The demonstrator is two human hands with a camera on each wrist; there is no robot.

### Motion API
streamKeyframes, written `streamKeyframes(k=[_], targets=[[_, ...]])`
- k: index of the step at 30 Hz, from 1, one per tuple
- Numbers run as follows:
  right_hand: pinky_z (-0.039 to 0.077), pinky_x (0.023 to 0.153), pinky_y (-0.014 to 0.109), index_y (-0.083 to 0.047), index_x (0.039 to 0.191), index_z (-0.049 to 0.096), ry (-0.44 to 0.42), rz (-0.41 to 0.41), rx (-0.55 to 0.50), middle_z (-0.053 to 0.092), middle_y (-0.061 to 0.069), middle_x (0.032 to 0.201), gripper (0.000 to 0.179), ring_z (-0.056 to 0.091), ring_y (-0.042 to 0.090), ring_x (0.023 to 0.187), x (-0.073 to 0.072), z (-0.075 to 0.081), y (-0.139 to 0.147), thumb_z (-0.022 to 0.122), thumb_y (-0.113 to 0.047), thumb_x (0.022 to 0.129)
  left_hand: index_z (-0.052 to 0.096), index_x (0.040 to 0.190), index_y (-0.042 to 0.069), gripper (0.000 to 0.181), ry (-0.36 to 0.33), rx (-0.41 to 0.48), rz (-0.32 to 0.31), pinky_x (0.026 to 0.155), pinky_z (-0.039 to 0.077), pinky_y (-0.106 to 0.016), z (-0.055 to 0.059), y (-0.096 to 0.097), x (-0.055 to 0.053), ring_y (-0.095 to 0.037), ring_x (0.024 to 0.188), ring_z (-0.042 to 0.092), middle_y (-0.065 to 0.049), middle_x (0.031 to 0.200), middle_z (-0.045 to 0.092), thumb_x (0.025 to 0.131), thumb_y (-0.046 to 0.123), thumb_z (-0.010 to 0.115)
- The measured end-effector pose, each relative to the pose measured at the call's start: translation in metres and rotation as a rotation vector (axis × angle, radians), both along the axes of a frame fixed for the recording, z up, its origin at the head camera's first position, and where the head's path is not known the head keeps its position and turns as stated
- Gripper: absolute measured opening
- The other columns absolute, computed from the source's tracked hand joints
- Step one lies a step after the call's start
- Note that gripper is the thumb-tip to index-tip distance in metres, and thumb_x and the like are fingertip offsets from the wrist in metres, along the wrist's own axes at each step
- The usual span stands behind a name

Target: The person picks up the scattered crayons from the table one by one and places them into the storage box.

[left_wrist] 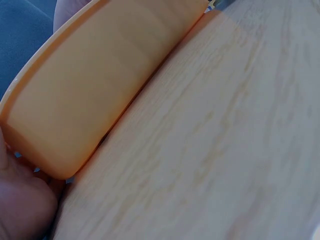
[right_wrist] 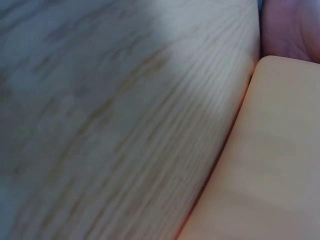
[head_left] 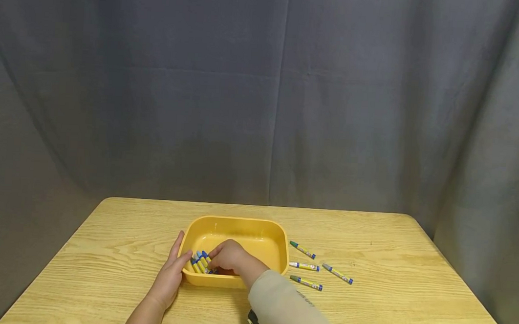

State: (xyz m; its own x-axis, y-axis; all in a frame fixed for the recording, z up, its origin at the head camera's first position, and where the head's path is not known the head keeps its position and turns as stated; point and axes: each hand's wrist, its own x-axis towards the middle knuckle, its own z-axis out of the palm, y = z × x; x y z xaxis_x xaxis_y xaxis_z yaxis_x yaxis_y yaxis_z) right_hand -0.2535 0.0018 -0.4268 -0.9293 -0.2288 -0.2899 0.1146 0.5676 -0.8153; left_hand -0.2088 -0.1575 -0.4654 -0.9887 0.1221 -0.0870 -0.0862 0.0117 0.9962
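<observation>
Place: curtained-off booth | grey drapes (head_left: pixel 201 90) on three sides | wood-grain tabletop (head_left: pixel 401 306)

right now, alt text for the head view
A person's right hand reaches into a yellow rectangular plastic container holding yellow-and-blue-wrapped crayons; the left hand holds its left side. Four similar crayons lie right of it on a pale wooden table.

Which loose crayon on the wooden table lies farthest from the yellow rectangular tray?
The grey-tipped, yellow-wrapped crayon, outermost on the right; the other three lie close beside the yellow tray.
</observation>
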Motion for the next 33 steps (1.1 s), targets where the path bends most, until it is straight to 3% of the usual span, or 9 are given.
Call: streamKeyframes(k=[5,14,24,29,33], targets=[[0.058,0.066,0.025,-0.003,0.093,0.076,0.027,0.021,0.067,0.071,0.003,0.083,0.016,0.066,0.012,0.072,0.001,-0.001,-0.001,0.078,-0.001,0.077,-0.012,0.157,0.028,0.069,-0.002,0.002,0.004,0.123,0.014,-0.051,0.000,0.000,0.000,-0.039,0.152,0.002,-0.015,0.165,-0.009,0.106,0.028,0.034],[0.057,0.064,0.023,-0.004,0.092,0.075,0.018,-0.014,0.076,0.068,0.002,0.082,0.015,0.063,0.010,0.069,0.002,0.000,0.000,0.078,-0.003,0.078,-0.011,0.158,0.028,0.068,-0.009,0.012,0.012,0.123,0.013,-0.049,0.000,0.001,0.000,-0.036,0.153,0.001,-0.013,0.166,-0.009,0.106,0.026,0.034],[0.054,0.059,0.023,-0.002,0.102,0.075,-0.021,-0.013,-0.059,0.064,0.002,0.074,0.022,0.055,0.011,0.062,0.003,0.010,0.012,0.077,-0.005,0.080,-0.012,0.157,0.029,0.068,-0.007,-0.004,0.000,0.123,0.006,-0.056,-0.001,-0.001,0.000,-0.040,0.152,-0.005,-0.013,0.165,-0.010,0.106,0.030,0.034],[0.059,0.069,0.029,0.000,0.112,0.072,-0.032,0.042,-0.115,0.059,0.000,0.071,0.031,0.054,0.013,0.066,0.001,0.019,0.031,0.074,-0.007,0.083,-0.012,0.157,0.028,0.068,-0.001,-0.008,0.003,0.123,0.005,-0.056,0.000,-0.001,0.000,-0.039,0.152,-0.005,-0.013,0.166,-0.010,0.106,0.029,0.033],[0.061,0.079,0.037,0.002,0.120,0.067,-0.031,0.087,-0.150,0.067,0.005,0.090,0.037,0.063,0.018,0.081,0.001,0.027,0.049,0.071,-0.008,0.085,-0.011,0.158,0.027,0.068,0.008,0.000,0.005,0.123,0.005,-0.055,-0.001,0.000,-0.001,-0.039,0.152,-0.004,-0.013,0.166,-0.007,0.106,0.028,0.034]])
